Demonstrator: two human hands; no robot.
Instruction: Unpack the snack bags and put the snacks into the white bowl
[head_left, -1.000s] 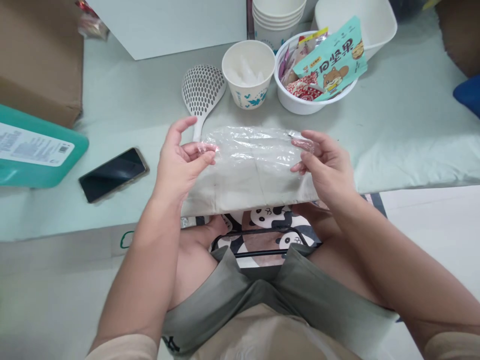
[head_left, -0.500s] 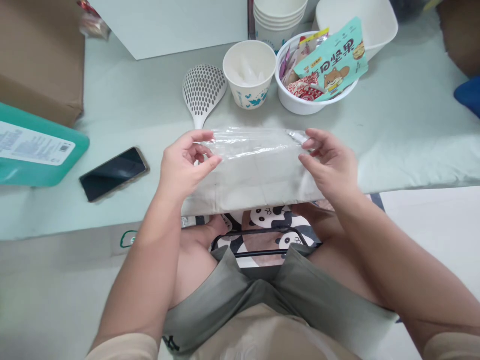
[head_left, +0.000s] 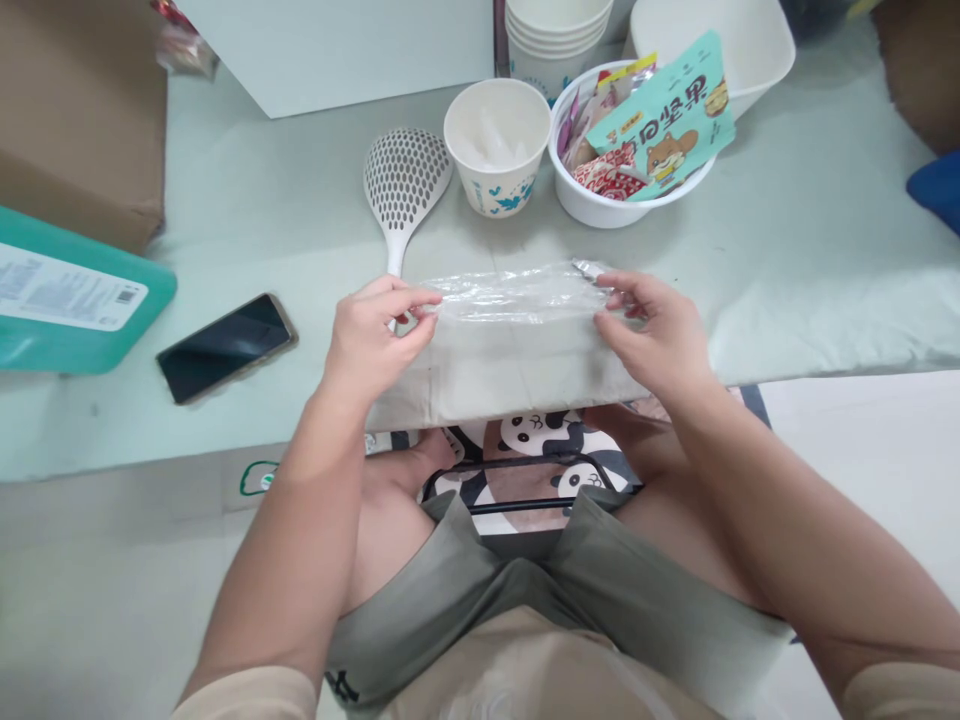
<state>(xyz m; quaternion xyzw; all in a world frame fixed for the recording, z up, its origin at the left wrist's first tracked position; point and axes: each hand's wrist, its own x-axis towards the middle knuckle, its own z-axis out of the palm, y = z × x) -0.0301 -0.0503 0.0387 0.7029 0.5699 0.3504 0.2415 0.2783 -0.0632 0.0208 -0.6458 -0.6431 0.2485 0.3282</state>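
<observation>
A crinkled strip of clear plastic wrap (head_left: 517, 295) stretches between my two hands above the front part of the table. My left hand (head_left: 379, 335) pinches its left end between thumb and fingers. At the other end, my right hand (head_left: 656, 330) grips it the same way, with a small whitish folded tip sticking up by the fingers. Behind my left hand lies a white slotted skimmer (head_left: 407, 180), its handle partly hidden by that hand. Beyond the wrap stands a paper cup (head_left: 499, 190) with whitish translucent pieces inside.
A white bowl (head_left: 630, 213) of snack packets sits right of the cup, near stacked paper cups (head_left: 555, 50) and a white square container (head_left: 750, 60). At left are a phone (head_left: 227, 348), a green jug (head_left: 154, 280) and a cardboard box (head_left: 82, 120).
The plastic has gone from a wider, looser sheet to a narrower gathered strip. My left fingers have closed more tightly on it, and my right hand has shifted slightly down.
</observation>
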